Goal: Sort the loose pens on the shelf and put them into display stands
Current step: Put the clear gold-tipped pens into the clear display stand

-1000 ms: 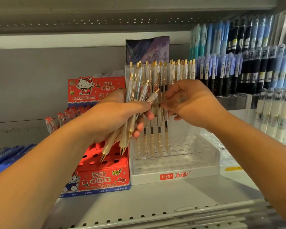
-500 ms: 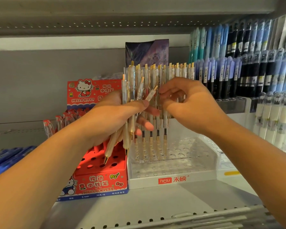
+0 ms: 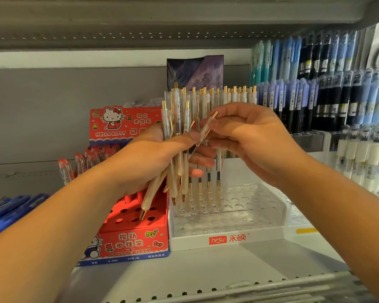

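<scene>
My left hand [image 3: 153,156] grips a bundle of several clear pens with gold tips and clips [image 3: 177,149], tips pointing down. My right hand [image 3: 249,138] pinches the upper end of one tilted pen [image 3: 205,130] that sticks out of the bundle. Behind both hands stands a clear plastic display stand [image 3: 249,217] with a white "hesu" front, holding several matching gold-clip pens upright in its back rows. Its front holes are bare.
A red Hello Kitty pen stand [image 3: 131,239] sits to the left of the clear stand. Blue pens [image 3: 11,208] lie at far left. Racks of blue, black and white pens [image 3: 337,95] fill the right. The grey shelf edge [image 3: 228,287] runs along the front.
My right hand has taken hold of the tilted pen's top and drawn it slightly up and right out of the bundle. The left hand has stayed nearly still.
</scene>
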A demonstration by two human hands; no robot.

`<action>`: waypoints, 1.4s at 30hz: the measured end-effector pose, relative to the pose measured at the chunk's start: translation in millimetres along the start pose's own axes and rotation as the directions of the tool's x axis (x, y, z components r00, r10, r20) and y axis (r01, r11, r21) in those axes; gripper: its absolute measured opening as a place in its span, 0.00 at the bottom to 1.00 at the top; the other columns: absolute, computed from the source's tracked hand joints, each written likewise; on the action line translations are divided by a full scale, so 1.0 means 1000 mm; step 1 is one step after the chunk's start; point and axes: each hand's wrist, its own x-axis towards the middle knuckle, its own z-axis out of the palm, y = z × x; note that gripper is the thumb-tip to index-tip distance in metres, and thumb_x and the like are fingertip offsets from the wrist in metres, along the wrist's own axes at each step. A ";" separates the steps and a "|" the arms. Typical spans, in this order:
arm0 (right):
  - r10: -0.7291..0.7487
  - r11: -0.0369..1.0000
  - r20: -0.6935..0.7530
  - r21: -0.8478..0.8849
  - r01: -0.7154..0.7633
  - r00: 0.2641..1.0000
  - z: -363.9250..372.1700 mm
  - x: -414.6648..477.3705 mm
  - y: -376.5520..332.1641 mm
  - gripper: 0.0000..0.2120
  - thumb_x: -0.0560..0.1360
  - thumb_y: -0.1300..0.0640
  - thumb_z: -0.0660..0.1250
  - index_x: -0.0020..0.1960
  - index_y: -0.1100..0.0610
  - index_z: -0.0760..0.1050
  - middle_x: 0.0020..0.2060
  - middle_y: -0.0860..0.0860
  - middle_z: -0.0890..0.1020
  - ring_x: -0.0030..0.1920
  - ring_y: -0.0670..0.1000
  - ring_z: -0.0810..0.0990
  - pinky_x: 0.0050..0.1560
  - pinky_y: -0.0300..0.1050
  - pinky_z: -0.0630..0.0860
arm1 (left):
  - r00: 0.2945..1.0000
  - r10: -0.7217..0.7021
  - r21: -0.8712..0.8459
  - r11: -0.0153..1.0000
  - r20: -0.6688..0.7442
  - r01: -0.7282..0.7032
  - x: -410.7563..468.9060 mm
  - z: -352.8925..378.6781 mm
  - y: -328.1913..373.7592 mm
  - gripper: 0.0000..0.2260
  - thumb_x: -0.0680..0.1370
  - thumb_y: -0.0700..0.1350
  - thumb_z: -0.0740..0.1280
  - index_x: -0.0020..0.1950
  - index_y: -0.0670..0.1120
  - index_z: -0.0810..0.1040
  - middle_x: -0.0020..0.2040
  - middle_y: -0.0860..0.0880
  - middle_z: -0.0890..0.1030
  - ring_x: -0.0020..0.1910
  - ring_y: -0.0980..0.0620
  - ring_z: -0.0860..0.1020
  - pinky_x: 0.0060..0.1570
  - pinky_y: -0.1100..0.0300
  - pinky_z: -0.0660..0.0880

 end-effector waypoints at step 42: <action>-0.087 0.854 -0.161 -0.520 -0.009 0.983 -0.022 0.015 -0.001 0.06 0.72 0.62 0.72 0.46 0.52 0.80 0.41 0.50 0.86 0.42 0.51 0.85 0.42 0.53 0.84 | 0.990 -0.054 0.027 0.998 -0.129 0.058 0.001 0.000 0.001 0.17 0.70 0.49 0.71 0.56 0.43 0.78 0.42 0.43 0.85 0.36 0.45 0.84 0.35 0.48 0.81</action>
